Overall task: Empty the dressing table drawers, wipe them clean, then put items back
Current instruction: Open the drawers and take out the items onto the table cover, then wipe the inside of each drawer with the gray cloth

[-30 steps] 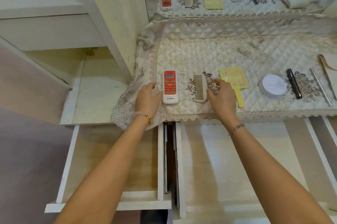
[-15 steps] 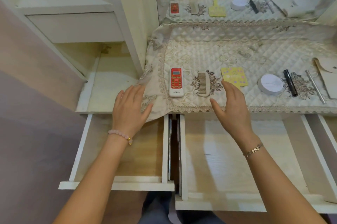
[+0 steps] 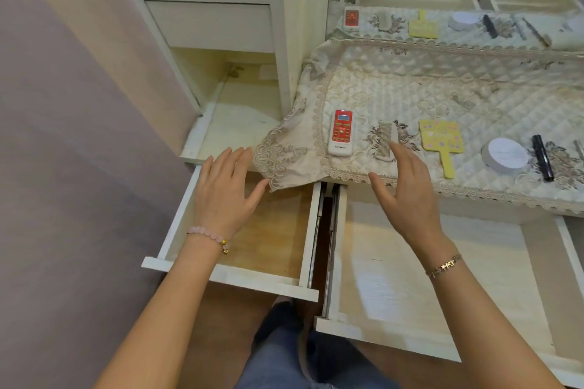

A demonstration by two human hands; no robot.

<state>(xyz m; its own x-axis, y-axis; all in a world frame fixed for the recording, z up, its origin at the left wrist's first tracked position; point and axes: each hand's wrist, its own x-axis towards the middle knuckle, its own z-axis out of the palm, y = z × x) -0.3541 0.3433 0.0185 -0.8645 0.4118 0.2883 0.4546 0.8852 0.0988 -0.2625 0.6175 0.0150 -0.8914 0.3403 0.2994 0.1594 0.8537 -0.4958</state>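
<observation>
Your left hand [image 3: 226, 195] hangs flat over the back of the pulled-out left drawer [image 3: 230, 274], fingers straight and spread and holding nothing, its thumb tip at the lace corner of the quilted cloth [image 3: 442, 94] that droops off the dressing table. Your right hand [image 3: 407, 195] is just as open and empty above the table's front edge. Its longest fingertip reaches the lower end of the comb [image 3: 386, 142], though whether it touches cannot be told. The middle drawer [image 3: 395, 278] is also drawn out. The drawers' items lie in a row on the cloth: a red-and-white remote control [image 3: 340, 132], the comb, a yellow hand mirror [image 3: 439, 140], a round white compact [image 3: 505, 154] and a black tube [image 3: 542, 156]. The remote carries a small logo below its buttons and the compact faint lettering on its lid, both too small to read. A second ago your hands rested at the remote and the comb. Half a second ago your left palm lay on the lace corner, and it now sits just left of it, while your right hand has pulled back from the yellow mirror's handle.
</observation>
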